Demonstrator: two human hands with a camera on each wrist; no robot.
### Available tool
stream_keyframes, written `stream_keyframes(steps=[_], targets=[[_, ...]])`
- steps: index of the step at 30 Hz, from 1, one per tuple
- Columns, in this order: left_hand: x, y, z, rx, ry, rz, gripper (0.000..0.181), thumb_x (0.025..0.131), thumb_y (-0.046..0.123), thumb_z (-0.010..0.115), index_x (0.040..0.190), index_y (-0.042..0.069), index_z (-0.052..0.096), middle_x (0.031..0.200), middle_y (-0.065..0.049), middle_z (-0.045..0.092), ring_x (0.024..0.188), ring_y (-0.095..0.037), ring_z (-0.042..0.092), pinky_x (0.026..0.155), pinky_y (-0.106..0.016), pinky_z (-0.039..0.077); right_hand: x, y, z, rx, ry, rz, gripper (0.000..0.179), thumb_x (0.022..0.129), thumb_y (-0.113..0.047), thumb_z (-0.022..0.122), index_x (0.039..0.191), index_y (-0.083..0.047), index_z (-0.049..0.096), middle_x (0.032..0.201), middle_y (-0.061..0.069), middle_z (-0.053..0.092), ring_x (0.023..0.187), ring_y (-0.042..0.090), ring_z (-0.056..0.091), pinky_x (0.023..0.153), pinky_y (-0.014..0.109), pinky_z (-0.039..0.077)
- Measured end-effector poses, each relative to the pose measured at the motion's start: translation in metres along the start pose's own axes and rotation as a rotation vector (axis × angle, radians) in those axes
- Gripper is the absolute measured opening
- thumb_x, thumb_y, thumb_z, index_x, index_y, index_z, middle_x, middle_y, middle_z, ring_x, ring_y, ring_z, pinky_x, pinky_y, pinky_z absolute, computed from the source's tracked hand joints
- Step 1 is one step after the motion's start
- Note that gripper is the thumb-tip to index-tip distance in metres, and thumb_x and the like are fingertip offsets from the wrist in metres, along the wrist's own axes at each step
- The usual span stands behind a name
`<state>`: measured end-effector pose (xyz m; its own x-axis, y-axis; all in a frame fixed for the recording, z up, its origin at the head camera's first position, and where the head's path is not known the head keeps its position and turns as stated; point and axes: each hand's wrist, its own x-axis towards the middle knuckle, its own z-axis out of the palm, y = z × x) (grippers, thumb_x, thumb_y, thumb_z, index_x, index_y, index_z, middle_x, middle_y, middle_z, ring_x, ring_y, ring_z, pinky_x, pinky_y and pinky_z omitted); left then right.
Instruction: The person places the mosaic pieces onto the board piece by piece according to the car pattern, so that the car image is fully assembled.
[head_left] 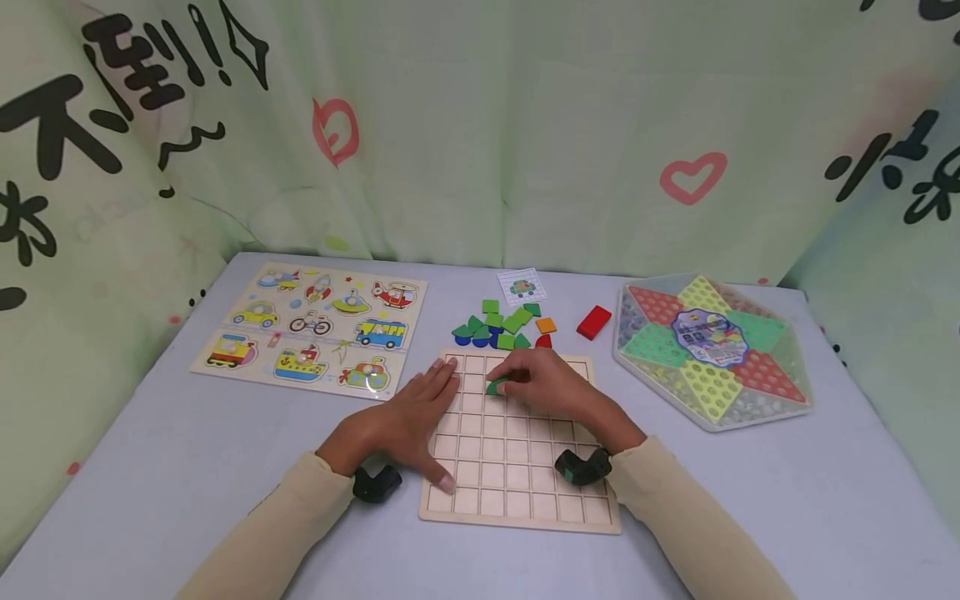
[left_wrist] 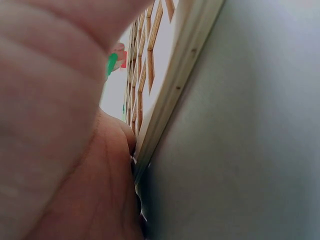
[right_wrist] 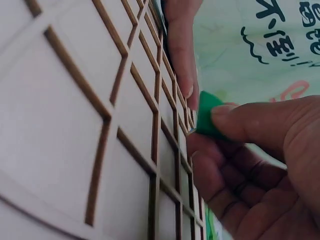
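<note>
A wooden grid board (head_left: 517, 527) lies flat on the table, divided into square cells. My right hand (head_left: 546, 383) pinches a green block (right_wrist: 209, 114) between thumb and fingers, over the upper left part of the grid. In the head view only a small part of that green block (head_left: 494, 387) shows. Along the board's left edge rests my left hand (head_left: 412, 415), fingers straight and thumb spread onto the lower left cells. Beyond the board's far edge lie several loose blocks, among them a green block (head_left: 491, 306), an orange block (head_left: 545, 326) and a partly hidden red block (head_left: 543, 341).
A picture card (head_left: 522, 287) lies behind the blocks, with a red rectangular piece (head_left: 594, 322) to its right. On the left is a vehicle puzzle board (head_left: 292, 336). A hexagonal game box (head_left: 712, 350) stands on the right. A printed curtain (head_left: 510, 150) hangs behind the table.
</note>
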<state>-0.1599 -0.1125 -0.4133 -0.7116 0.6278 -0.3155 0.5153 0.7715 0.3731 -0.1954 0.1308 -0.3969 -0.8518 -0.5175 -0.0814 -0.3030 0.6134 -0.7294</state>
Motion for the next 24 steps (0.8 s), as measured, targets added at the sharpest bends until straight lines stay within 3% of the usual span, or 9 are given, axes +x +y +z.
stream_keyframes(steps=[5,12,24], targets=[[0.000,0.000,0.000,-0.002,0.000,-0.003,0.137,0.060,0.072,0.077,0.156,0.005,0.007,0.162,-0.009,-0.010,0.146,-0.025,-0.015,0.117,-0.044,0.004,-0.003,-0.005,0.003,-0.008,-0.039,0.052,0.018,0.088,-0.006,0.072,0.105,-0.011,0.076,0.098,-0.004,0.069,0.089,0.013,0.060,0.077,0.027,0.051],[0.000,0.000,0.000,-0.004,-0.008,-0.011,0.137,0.060,0.073,0.077,0.156,0.005,0.006,0.162,-0.008,-0.012,0.146,-0.024,-0.016,0.117,-0.044,0.003,-0.007,-0.005,0.008,-0.030,-0.061,-0.014,0.014,0.087,-0.004,0.071,0.098,-0.010,0.076,0.096,-0.004,0.071,0.093,0.013,0.060,0.079,0.029,0.051],[0.002,-0.001,0.001,0.012,-0.009,-0.012,0.137,0.060,0.073,0.076,0.156,0.006,0.006,0.162,-0.008,-0.011,0.146,-0.024,-0.016,0.117,-0.044,0.003,-0.009,-0.006,0.016,-0.047,-0.001,-0.026,0.017,0.086,-0.004,0.072,0.101,-0.008,0.076,0.091,-0.004,0.062,0.084,0.012,0.056,0.070,0.028,0.050]])
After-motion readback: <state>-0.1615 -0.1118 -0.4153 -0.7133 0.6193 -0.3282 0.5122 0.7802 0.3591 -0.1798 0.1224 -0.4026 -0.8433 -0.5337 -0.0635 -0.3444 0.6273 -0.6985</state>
